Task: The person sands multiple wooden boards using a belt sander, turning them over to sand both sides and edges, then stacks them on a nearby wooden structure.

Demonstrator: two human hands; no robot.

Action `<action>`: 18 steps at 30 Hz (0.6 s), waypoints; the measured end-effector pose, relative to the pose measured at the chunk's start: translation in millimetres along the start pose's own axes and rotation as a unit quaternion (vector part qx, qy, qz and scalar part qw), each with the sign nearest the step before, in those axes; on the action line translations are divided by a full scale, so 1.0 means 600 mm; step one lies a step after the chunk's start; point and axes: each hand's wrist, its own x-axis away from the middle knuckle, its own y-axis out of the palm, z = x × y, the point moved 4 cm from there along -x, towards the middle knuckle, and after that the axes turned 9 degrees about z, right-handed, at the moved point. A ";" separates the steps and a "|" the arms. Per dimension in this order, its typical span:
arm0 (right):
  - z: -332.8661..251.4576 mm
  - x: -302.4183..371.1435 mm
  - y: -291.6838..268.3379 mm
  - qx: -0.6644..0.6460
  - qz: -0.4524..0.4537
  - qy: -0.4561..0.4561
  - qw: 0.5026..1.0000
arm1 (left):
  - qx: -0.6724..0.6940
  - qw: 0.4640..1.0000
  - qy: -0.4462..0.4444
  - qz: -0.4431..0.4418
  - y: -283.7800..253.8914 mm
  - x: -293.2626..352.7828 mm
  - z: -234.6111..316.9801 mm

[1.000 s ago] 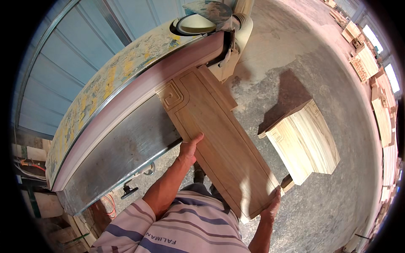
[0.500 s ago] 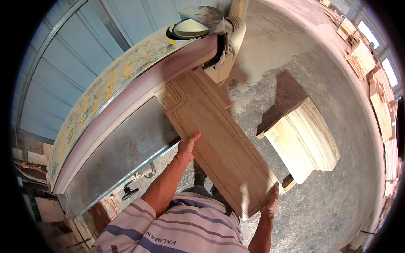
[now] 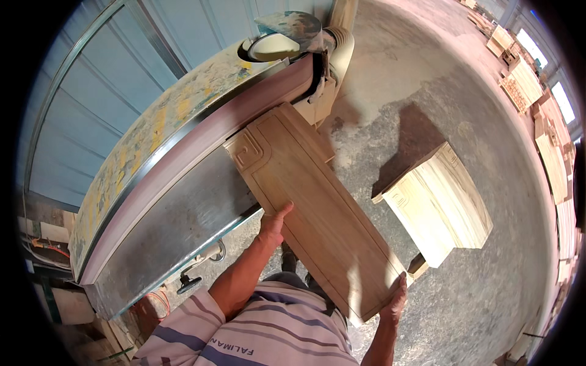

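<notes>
A long wooden panel (image 3: 329, 213) with a grooved border and a carved corner scroll slants across the middle of the view. Its far end meets the pinkish belt (image 3: 201, 161) of a belt sanding machine, over the right end of the grey metal table (image 3: 174, 216). My left hand (image 3: 273, 224) grips the panel's left long edge, thumb on the top face and the other fingers hidden beneath. At the near right corner, my right hand (image 3: 395, 299) holds the panel's end, its fingers partly out of sight behind the edge.
Pale carved boards (image 3: 439, 204) are stacked on the floor to the right. A ribbed hose (image 3: 342, 46) rises at the machine's far end. Below the metal table's front edge sits a black handwheel (image 3: 188, 283). More wood stacks (image 3: 522, 82) line the far right.
The panel has shifted slightly toward me and to the right, its far end still at the belt. Both hands have moved a little nearer with it, keeping their holds.
</notes>
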 end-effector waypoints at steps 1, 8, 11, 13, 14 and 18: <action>-0.001 0.004 0.006 0.002 -0.007 0.000 1.000 | -0.003 1.000 -0.001 0.007 -0.002 -0.005 0.002; 0.002 0.003 0.038 -0.021 -0.021 0.040 0.999 | -0.007 1.000 0.012 0.005 -0.005 -0.024 0.022; 0.003 0.004 0.041 -0.034 -0.035 0.062 0.997 | -0.002 1.000 0.013 -0.005 -0.005 -0.024 0.020; 0.002 0.007 0.045 -0.033 -0.039 0.068 0.996 | -0.002 1.000 0.009 0.001 -0.009 -0.023 0.019; 0.001 0.005 0.046 -0.030 -0.036 0.067 0.997 | -0.003 1.000 0.004 0.006 -0.002 -0.022 0.023; 0.024 -0.011 0.008 0.019 -0.042 -0.067 0.997 | 0.013 1.000 -0.017 -0.001 -0.005 -0.025 0.013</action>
